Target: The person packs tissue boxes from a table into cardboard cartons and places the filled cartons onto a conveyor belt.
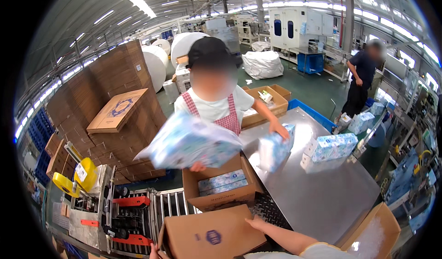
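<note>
A tan cardboard box (189, 233) with a round blue mark lies tilted directly before me. My right hand (258, 223) grips its right edge, fingers partly hidden behind the panel. At the lower left, my left hand (158, 252) holds the box's left edge; only part of it shows. Just beyond stands an open carton (221, 204) with blue-and-white packs (223, 182) inside. Across from me, a co-worker in a checked apron carries a large blue-and-white wrapped bundle (193, 141) on one hand. That person's other hand touches a smaller pack (275, 151) on the metal table.
The metal table (317, 194) holds another pack (334, 147). A roller conveyor (172, 204) and tape machine (85, 181) are at left, before stacked flat cartons (99, 84). An open box with clear plastic (375, 231) stands lower right. Another person (363, 75) stands by machinery.
</note>
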